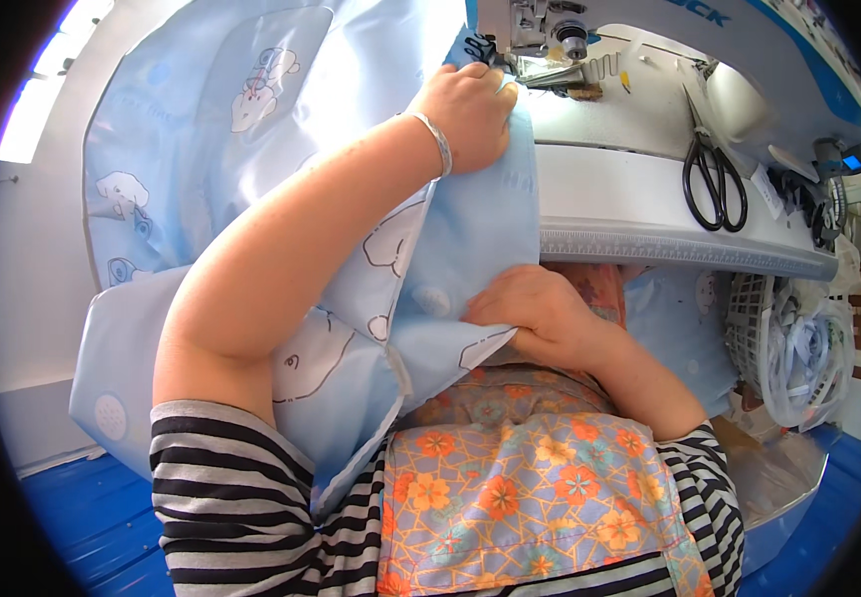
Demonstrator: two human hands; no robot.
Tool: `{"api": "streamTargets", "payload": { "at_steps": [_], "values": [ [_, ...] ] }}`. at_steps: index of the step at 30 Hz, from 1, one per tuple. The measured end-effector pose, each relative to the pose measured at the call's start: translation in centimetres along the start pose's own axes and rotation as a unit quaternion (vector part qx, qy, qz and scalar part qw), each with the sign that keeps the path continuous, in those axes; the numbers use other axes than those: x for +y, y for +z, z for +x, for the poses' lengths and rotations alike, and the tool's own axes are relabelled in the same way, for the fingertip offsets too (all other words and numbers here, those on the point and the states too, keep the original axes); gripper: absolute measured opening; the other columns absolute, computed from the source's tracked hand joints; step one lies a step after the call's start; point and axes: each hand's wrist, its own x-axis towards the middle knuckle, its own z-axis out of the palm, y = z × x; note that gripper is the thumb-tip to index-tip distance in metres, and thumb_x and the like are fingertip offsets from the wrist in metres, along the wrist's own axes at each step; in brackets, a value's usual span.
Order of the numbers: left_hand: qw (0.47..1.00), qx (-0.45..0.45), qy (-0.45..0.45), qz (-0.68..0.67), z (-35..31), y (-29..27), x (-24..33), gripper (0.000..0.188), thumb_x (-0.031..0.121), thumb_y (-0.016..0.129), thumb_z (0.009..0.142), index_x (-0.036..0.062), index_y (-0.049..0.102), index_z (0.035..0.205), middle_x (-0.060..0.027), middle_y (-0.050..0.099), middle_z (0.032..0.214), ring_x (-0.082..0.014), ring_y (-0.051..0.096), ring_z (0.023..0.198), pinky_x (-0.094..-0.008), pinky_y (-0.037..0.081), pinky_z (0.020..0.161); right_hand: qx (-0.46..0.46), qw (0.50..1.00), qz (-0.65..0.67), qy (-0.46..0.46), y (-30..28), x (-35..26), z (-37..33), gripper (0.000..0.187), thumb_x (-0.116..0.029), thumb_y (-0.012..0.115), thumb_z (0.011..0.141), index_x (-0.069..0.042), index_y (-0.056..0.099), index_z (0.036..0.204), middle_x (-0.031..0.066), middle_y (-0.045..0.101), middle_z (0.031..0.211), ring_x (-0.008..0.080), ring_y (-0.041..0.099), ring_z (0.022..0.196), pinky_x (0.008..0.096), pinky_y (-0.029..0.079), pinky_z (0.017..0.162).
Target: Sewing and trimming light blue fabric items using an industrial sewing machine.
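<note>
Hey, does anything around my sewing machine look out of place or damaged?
Nothing clearly stands out. The blue printed fabric bunches in uneven folds between your left forearm and right hand, but I see no tear or spill. The black-handled scissors lie flat on the sewing table.

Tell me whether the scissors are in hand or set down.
Set down: the scissors lie on the table, while the left hand and right hand are on the cloth.

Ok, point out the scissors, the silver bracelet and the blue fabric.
Scissors (705, 141): head view, where the blades meet the black handles.
Silver bracelet (440, 145): head view, on the band's outer face.
Blue fabric (475, 224): head view, on a plain stretch.
</note>
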Motion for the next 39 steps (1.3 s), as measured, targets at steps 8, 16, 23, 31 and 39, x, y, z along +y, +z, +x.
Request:
{"api": "streamTargets", "payload": {
  "at_steps": [8,16,23,31,39],
  "values": [
    [0.995,-0.042,0.082,0.029,-1.8,-3.0,-0.2,0.025,0.02,0.053,0.084,0.0068,0.069,0.097,-0.0074,0.067,0.106,-0.0237,0.054,0.12,-0.0493,0.027,0.115,0.007,0.998,-0.054,0.019,-0.9,1.1,1.2,0.022,-0.013,0.061,0.083,-0.006,0.071,0.102,0.0086,0.072,0.104,0.0299,0.065,0.1,0.0414,0.048,0.091],
    [0.983,-0.114,0.129,-0.07,-5.6,-9.5,0.2,0.029,0.026,0.052,0.087,0.004,0.071,0.094,-0.0103,0.068,0.105,-0.0273,0.055,0.118,-0.0532,0.028,0.114,0.038,0.996,-0.052,0.068,-4.3,2.0,3.6,0.021,-0.01,0.058,0.086,-0.002,0.07,0.102,0.0126,0.07,0.103,0.0288,0.065,0.097,0.0375,0.05,0.09],
    [0.961,-0.243,0.115,-0.068,-6.8,-16.3,-0.7,0.03,0.029,0.059,0.089,0.0018,0.071,0.083,-0.0128,0.067,0.101,-0.0293,0.054,0.12,-0.0474,0.032,0.114,0.037,0.985,0.024,0.167,-6.9,2.3,6.1,0.025,-0.007,0.053,0.088,0.003,0.068,0.105,0.0134,0.07,0.106,0.0217,0.064,0.103,0.0328,0.048,0.093],
    [0.98,-0.162,0.119,-0.007,-9.6,-21.1,-2.8,0.004,0.003,0.067,0.086,0.0021,0.067,0.091,-0.0131,0.064,0.107,-0.031,0.052,0.124,-0.042,0.035,0.114,0.03,0.987,-0.13,0.084,-9.4,5.5,7.1,0.028,-0.006,0.051,0.086,0.003,0.068,0.105,0.015,0.068,0.116,0.0275,0.061,0.114,0.0369,0.044,0.103],
    [0.998,0.022,-0.058,-0.032,-14.1,-28.0,-14.7,0.027,0.005,0.051,0.097,0.0043,0.058,0.124,-0.0115,0.057,0.132,-0.0269,0.051,0.126,-0.0352,0.039,0.11,0.051,0.933,-0.357,-0.011,-6.2,2.7,7.8,0.037,-0.011,0.057,0.086,-0.008,0.062,0.123,0.012,0.069,0.111,0.0315,0.065,0.104,0.0412,0.052,0.089]
  ]
}}
